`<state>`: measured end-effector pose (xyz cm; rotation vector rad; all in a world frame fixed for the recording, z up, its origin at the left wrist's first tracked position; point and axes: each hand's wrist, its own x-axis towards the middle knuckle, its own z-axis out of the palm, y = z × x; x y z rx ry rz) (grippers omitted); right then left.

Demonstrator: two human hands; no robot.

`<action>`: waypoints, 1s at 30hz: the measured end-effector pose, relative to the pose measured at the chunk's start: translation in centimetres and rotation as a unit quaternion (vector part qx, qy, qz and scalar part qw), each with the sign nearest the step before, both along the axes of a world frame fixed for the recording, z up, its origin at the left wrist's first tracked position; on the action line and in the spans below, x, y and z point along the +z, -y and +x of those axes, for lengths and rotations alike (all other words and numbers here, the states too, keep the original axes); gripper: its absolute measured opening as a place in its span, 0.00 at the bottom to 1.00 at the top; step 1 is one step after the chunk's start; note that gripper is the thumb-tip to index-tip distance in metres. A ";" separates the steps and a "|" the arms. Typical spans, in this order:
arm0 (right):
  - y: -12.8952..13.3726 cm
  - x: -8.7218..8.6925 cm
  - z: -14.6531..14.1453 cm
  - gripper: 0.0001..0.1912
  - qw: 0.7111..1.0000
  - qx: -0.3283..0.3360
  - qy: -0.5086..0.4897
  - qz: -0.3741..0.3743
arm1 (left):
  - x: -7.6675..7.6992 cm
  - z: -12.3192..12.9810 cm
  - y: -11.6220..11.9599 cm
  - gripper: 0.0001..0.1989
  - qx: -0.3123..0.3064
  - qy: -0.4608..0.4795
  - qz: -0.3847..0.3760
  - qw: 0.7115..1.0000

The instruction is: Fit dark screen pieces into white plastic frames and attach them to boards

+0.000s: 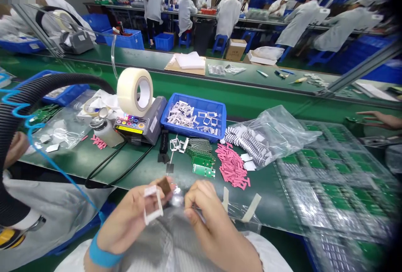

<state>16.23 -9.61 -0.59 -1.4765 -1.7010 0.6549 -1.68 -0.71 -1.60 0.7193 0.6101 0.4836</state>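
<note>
My left hand (127, 217), with a blue band at its wrist, is closed around a small white plastic frame (153, 216). A small brown square piece (164, 186) sits at the same hand's fingertips. To its right, my right hand (205, 213) has its fingers curled together in a pinch; what they hold, if anything, I cannot make out. Between both hands a shiny clear patch (176, 196) shows, too blurred to name. Just beyond them on the bench lie green circuit boards (203, 170), a dark square piece (170, 168) and pink strips (230, 165).
A blue bin (194, 132) of white frames stands behind, beside a tape dispenser (141, 125) with a large tape roll (121, 92). Clear trays (309, 184) of boards lie right, near a plastic bag (276, 132). A black hose (59, 81) arches left. Other people's hands are at both sides.
</note>
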 end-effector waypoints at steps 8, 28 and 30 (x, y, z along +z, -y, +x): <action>-2.5 -7.8 -0.8 0.10 0.980 -0.056 0.170 -0.087 | -1.0 -1.9 -1.0 0.17 0.076 -0.011 -0.030 0.997; -2.5 -1.6 -2.3 0.22 0.907 0.011 -0.416 0.062 | -1.1 1.6 1.3 0.21 -0.082 0.235 -0.076 0.966; -2.5 -2.0 -2.8 0.22 0.888 0.005 -0.455 0.059 | -1.4 2.0 1.8 0.23 -0.069 0.250 -0.070 0.963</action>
